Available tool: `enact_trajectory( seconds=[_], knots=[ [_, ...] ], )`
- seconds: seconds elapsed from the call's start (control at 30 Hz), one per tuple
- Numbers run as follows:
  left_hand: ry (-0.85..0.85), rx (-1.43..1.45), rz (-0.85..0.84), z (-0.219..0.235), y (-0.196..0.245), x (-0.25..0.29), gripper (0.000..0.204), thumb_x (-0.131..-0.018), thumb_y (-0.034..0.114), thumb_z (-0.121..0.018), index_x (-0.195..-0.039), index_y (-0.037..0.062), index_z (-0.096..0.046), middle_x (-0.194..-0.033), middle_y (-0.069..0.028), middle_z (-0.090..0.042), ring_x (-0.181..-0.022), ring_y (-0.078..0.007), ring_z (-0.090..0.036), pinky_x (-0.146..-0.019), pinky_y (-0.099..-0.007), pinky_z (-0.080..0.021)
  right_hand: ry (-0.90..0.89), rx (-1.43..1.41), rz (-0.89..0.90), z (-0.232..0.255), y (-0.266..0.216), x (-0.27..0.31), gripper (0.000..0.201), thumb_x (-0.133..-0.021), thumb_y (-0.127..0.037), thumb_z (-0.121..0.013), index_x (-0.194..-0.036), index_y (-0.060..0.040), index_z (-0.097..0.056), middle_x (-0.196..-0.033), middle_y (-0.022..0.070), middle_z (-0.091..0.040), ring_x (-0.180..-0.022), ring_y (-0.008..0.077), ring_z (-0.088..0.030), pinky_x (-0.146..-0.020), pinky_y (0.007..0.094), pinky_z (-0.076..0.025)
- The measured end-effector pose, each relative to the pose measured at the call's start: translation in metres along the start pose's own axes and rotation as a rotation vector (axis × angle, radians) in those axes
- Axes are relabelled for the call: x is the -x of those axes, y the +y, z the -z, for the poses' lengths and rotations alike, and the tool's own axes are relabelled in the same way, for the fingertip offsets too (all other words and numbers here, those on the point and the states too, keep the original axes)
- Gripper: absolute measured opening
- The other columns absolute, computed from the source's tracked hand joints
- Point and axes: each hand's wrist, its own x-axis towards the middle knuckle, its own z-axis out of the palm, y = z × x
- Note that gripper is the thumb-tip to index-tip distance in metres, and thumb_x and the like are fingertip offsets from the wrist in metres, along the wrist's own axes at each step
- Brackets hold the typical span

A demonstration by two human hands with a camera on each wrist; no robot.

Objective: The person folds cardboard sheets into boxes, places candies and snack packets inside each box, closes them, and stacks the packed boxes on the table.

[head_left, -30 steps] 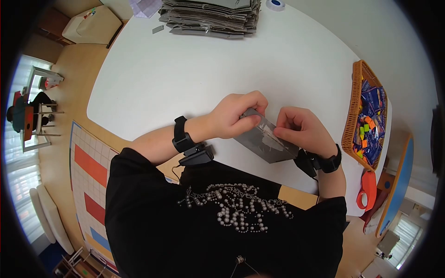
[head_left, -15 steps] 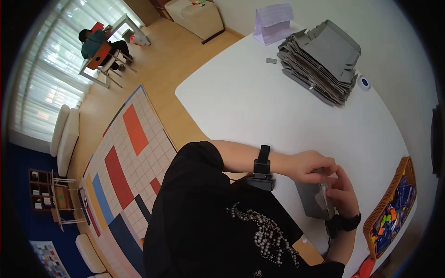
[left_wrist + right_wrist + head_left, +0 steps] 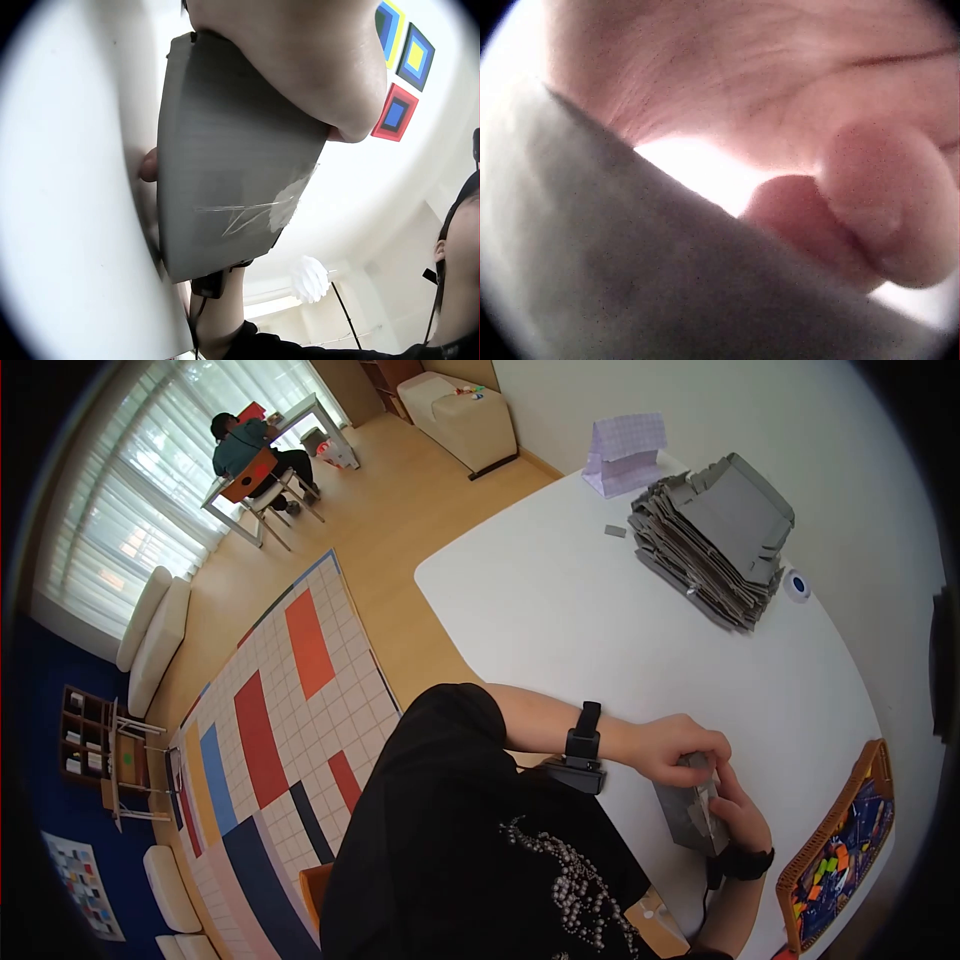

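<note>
Two hands, one box

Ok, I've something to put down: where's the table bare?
Widest: the table between stack and left hand. Also between stack and basket. Crowded: around box and right hand, and the far end, with purple bag and stack.

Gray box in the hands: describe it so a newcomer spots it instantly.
Find the white table. On the wearer's side, the left hand and right hand hold the gray box. Unlike the flattened gray cardboard stacked farther back, it is folded into shape, with a pale patch on one face.
</note>
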Motion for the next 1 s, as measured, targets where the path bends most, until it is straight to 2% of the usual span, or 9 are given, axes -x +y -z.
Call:
enact_trajectory(
  seconds=[0.1,0.2,0.4,0.5,0.6,0.67,0.77,0.87,1.0],
  knots=[
    [0.000,-0.025,-0.051,-0.001,0.000,0.002,0.024,-0.075,0.014,-0.056,-0.096,0.0057,-0.049,-0.079,-0.0086,-0.064,-0.069,-0.0283,-0.062,-0.060,-0.0336,-0.048,-0.075,0.072,-0.021,0.001,-0.005,-0.003,0.085,-0.072,-0.015,-0.053,-0.143,-0.0064,-0.007,-0.137,0.0116,-0.033,-0.123,0.0203,-0.036,-0.100,0.0294,-0.028],
    [-0.008,-0.035,-0.155,-0.002,-0.004,0.002,0.023,-0.075,0.009,-0.058,-0.097,0.0066,-0.051,-0.085,-0.0077,-0.064,-0.066,-0.0277,-0.061,-0.056,-0.0322,-0.048,-0.093,0.164,0.000,0.004,-0.002,-0.003,0.080,-0.075,-0.016,-0.057,-0.140,-0.0073,-0.012,-0.122,0.0152,-0.046,-0.114,0.0209,-0.043,-0.096,0.0311,-0.032],
    [0.059,-0.043,-0.043,0.003,-0.001,-0.003,0.030,-0.075,0.014,-0.065,-0.099,0.0067,-0.050,-0.087,-0.0047,-0.061,-0.077,-0.0204,-0.061,-0.067,-0.0286,-0.047,-0.068,0.073,0.057,-0.004,-0.008,-0.005,0.080,-0.073,-0.010,-0.057,-0.138,-0.0086,-0.011,-0.116,0.0144,-0.050,-0.105,0.0205,-0.050,-0.089,0.0293,-0.039],
    [0.210,0.034,-0.016,0.004,-0.002,-0.014,0.034,-0.075,0.014,-0.067,-0.101,0.0059,-0.048,-0.095,-0.0032,-0.056,-0.089,-0.0149,-0.055,-0.078,-0.0272,-0.044,0.184,0.255,0.008,-0.003,-0.027,0.010,0.059,-0.065,0.002,-0.058,-0.113,-0.0134,-0.026,-0.107,0.0113,-0.053,-0.064,0.0056,-0.046,-0.059,0.0194,-0.039],
    [0.247,0.099,0.065,0.004,-0.009,-0.015,0.031,-0.078,0.010,-0.064,-0.103,0.0047,-0.046,-0.104,-0.0031,-0.051,-0.094,-0.0118,-0.049,-0.083,-0.0255,-0.040,0.535,0.461,0.128,0.010,-0.049,0.033,0.064,-0.061,0.002,-0.063,-0.112,-0.0143,-0.028,-0.106,0.0121,-0.051,-0.052,0.0027,-0.035,-0.047,0.0171,-0.033],
    [0.239,0.334,0.434,0.003,-0.018,-0.015,0.022,-0.082,0.006,-0.059,-0.100,0.0037,-0.046,-0.095,-0.0034,-0.054,-0.086,-0.0104,-0.053,-0.078,-0.0240,-0.043,0.759,0.642,0.162,0.023,-0.066,0.048,0.066,-0.058,-0.005,-0.066,-0.112,-0.0136,-0.029,-0.108,0.0122,-0.051,-0.050,0.0025,-0.033,-0.046,0.0176,-0.032],
    [0.106,0.558,0.647,0.006,-0.030,-0.016,0.015,-0.083,0.003,-0.054,-0.097,0.0031,-0.047,-0.083,-0.0036,-0.056,-0.076,-0.0096,-0.055,-0.072,-0.0231,-0.045,0.937,0.988,0.243,0.062,-0.069,0.059,0.064,-0.058,-0.012,-0.067,-0.111,-0.0120,-0.030,-0.099,0.0195,-0.054,-0.064,0.0254,-0.054,-0.060,0.0306,-0.044],
    [0.097,0.478,0.598,0.001,-0.031,-0.017,0.013,-0.083,0.002,-0.052,-0.095,0.0028,-0.047,-0.075,-0.0031,-0.056,-0.069,-0.0099,-0.055,-0.068,-0.0234,-0.046,0.980,1.197,0.168,0.108,-0.058,0.057,0.064,-0.059,-0.010,-0.066,-0.112,-0.0115,-0.030,-0.096,0.0226,-0.054,-0.079,0.0385,-0.057,-0.071,0.0370,-0.045],
    [0.059,0.421,0.583,0.001,-0.033,-0.015,0.015,-0.083,0.002,-0.052,-0.097,0.0026,-0.046,-0.075,-0.0025,-0.055,-0.069,-0.0094,-0.054,-0.066,-0.0229,-0.046,0.977,1.220,0.090,0.141,-0.042,0.049,0.065,-0.060,-0.008,-0.066,-0.114,-0.0109,-0.031,-0.099,0.0227,-0.053,-0.086,0.0397,-0.057,-0.074,0.0383,-0.045]
  ],
)
